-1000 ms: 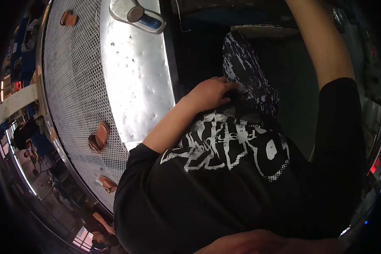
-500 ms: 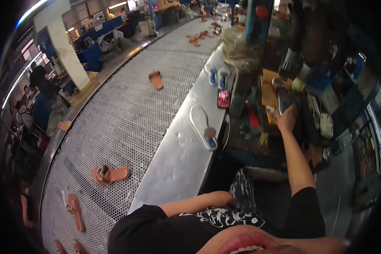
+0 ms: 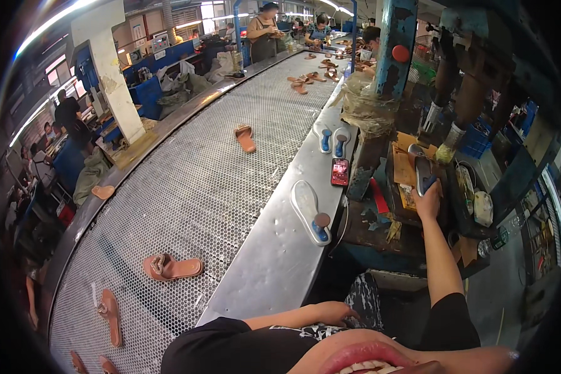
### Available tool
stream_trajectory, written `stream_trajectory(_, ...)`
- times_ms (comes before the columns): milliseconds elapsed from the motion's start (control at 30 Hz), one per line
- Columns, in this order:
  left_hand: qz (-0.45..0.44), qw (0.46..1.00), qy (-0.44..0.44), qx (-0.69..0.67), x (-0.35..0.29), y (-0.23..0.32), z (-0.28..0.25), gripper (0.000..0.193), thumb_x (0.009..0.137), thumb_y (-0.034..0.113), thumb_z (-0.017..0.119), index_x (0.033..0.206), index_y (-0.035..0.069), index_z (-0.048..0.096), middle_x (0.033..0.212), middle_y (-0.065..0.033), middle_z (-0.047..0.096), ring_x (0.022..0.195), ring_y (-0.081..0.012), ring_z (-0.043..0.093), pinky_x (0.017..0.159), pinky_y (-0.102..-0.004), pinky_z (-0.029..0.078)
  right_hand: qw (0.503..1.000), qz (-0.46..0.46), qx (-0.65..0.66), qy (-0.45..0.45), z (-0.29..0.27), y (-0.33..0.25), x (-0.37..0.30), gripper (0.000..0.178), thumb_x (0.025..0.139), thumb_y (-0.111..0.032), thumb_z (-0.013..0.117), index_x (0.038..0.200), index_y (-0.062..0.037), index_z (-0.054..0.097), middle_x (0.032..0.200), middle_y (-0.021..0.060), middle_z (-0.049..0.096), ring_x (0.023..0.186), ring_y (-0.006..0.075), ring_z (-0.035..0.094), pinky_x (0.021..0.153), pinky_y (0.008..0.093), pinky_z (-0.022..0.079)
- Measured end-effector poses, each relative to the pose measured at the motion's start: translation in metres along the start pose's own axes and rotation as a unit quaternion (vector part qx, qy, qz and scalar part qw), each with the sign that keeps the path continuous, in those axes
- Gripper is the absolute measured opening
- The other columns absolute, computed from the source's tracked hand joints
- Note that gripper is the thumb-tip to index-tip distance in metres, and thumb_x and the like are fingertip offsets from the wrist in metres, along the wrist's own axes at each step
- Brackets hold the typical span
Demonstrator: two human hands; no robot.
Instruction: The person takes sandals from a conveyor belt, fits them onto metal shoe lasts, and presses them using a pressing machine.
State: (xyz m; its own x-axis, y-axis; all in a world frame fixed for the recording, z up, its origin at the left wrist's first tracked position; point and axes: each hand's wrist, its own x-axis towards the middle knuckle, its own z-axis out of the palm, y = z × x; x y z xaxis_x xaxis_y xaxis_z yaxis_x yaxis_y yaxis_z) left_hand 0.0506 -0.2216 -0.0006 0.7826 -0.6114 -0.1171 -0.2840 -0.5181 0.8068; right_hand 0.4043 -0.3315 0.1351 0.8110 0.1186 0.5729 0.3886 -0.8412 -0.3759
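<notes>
My right hand point(image 3: 427, 201) is closed round the near end of a sole-shaped metal die point(image 3: 424, 169) with a round knob, which lies on a worn board point(image 3: 405, 163) on the machine bed. My left hand point(image 3: 331, 312) rests across my lap by the dark patterned cloth point(image 3: 364, 299), fingers loosely stretched and partly hidden. On the metal ledge between the mesh table and the machine lies a larger sole-shaped die point(image 3: 304, 202) with a brown knob and blue inside. Two smaller dies with blue parts, one on the left point(image 3: 325, 139) and one on the right point(image 3: 340, 143), stand farther up the ledge.
A phone point(image 3: 339, 172) lies on the ledge point(image 3: 262, 274). Brown sandals, one near point(image 3: 173, 268) and one farther off point(image 3: 245, 138), lie on the mesh table point(image 3: 187, 206). A blue post point(image 3: 393, 56) wrapped in plastic rises beside the machine. Other people work at the far end.
The view has tilted up, so things sit lower in it and people at the far end now show. My right hand keeps its hold on the die; my left stays at my lap.
</notes>
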Motion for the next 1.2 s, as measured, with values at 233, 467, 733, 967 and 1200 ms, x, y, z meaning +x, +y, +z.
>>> stream_trajectory(233, -0.016, 1.0, 0.004, -0.017, -0.011, 0.01, -0.014, 0.057, 0.076, 0.014, 0.068, 0.131, 0.008, 0.053, 0.114, -0.0219, 0.06, 0.107, -0.0383, 0.057, 0.094, -0.0441, 0.045, 0.98, -0.021, 0.195, -0.04, -0.001, 0.02, 0.003, 0.066, 0.073, -0.029, 0.078, 0.125, -0.0014, 0.049, 0.112, 0.0164, 0.062, 0.105, 0.0313, 0.06, 0.088, 0.0385, 0.046)
stream_trajectory(467, -0.015, 0.998, 0.061, -0.02, -0.008, 0.014, -0.01, 0.058, 0.071, 0.014, 0.071, 0.126, 0.005, 0.056, 0.107, -0.0222, 0.064, 0.1, -0.0378, 0.061, 0.09, -0.0442, 0.047, 0.976, -0.018, 0.21, -0.059, -0.012, 0.021, 0.004, 0.066, 0.072, -0.024, 0.08, 0.127, -0.0053, 0.049, 0.114, 0.013, 0.062, 0.106, 0.0281, 0.06, 0.089, 0.0363, 0.045)
stream_trajectory(733, -0.022, 0.994, 0.095, -0.04, -0.007, 0.002, -0.015, 0.054, 0.074, 0.019, 0.072, 0.125, 0.007, 0.058, 0.109, -0.0213, 0.063, 0.104, -0.0377, 0.059, 0.091, -0.0437, 0.047, 0.986, -0.069, 0.153, -0.014, 0.044, 0.067, 0.032, 0.06, 0.076, -0.021, 0.076, 0.125, 0.0025, 0.05, 0.12, 0.0153, 0.057, 0.111, 0.0246, 0.053, 0.098, 0.0345, 0.038)
stream_trajectory(967, 0.06, 0.995, 0.048, 0.068, 0.026, -0.034, -0.005, 0.052, 0.073, 0.028, 0.073, 0.119, 0.006, 0.062, 0.106, -0.0199, 0.066, 0.099, -0.0367, 0.061, 0.085, -0.0459, 0.048, 0.98, -0.15, 0.131, 0.022, 0.014, 0.108, 0.096, 0.048, 0.087, -0.031, 0.068, 0.115, 0.0062, 0.06, 0.112, 0.0189, 0.065, 0.098, 0.0286, 0.062, 0.09, 0.0357, 0.045)
stream_trajectory(1200, 0.075, 0.989, 0.13, 0.005, 0.017, -0.015, -0.008, 0.048, 0.075, 0.023, 0.071, 0.118, 0.006, 0.061, 0.103, -0.0195, 0.066, 0.097, -0.037, 0.061, 0.082, -0.0459, 0.048, 0.975, -0.033, 0.15, -0.163, 0.031, 0.105, 0.119, 0.052, 0.085, -0.034, 0.07, 0.114, 0.0079, 0.06, 0.111, 0.0182, 0.066, 0.099, 0.0261, 0.062, 0.09, 0.0341, 0.044)
